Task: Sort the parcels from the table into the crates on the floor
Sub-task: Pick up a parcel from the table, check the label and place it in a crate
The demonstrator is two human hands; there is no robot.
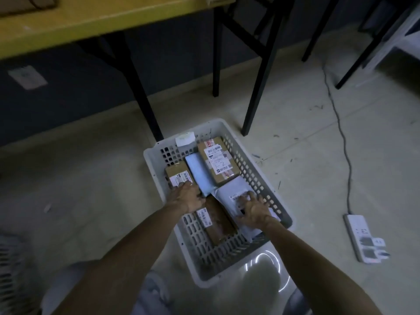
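Parcels (218, 163) marked "1-2" in white crate (256, 178), flat hands (188, 197) atop.

Dim room: pale scuffed floor (295, 137), dark wall (68, 92), black chair legs (256, 92), white power strip (361, 237) on grey cable (341, 133).

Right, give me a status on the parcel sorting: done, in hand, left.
Done: the white crate on the floor already holds several parcels, including the box marked 1-2 and a pale blue mailer.
In hand: the left hand rests on a small brown box; the right hand presses a white mailer.
Left: at least one item shows at the yellow table's far edge; other crates are out of view.
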